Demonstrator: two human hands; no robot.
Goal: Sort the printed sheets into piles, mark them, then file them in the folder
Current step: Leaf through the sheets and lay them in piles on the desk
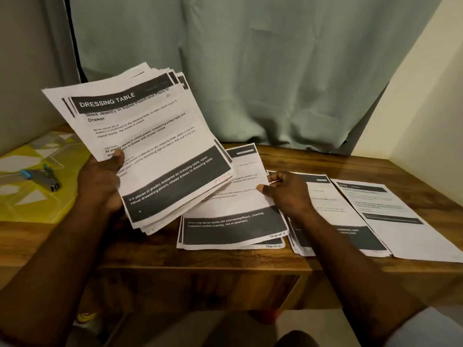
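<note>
At the far left a blue-and-grey tool (42, 177), perhaps a stapler, lies on a yellow patterned cloth (27, 211), well apart from your work. Your left hand (100, 181) grips the held stack (145, 136) by its lower left edge. Your thumb lies across the front page and your fingers are hidden behind, so the stack stands raised and tilted above the table (200, 264), its long axis running up and away to the left. Its lower right corner overhangs the middle pile (250, 246), which lies flat just below it, long axis pointing away from you. Your right hand (288, 191) sits at that pile's right edge, thumb and curled fingers pinching the top sheet (245, 176). It is much the nearer hand to every pile on the table. Right of it lie the second pile (355, 236), partly under your forearm, then the third pile (406, 229), close alongside. The next sheet off the stack probably travels rightward and down, so your right hand suits it. No folder shows.
</note>
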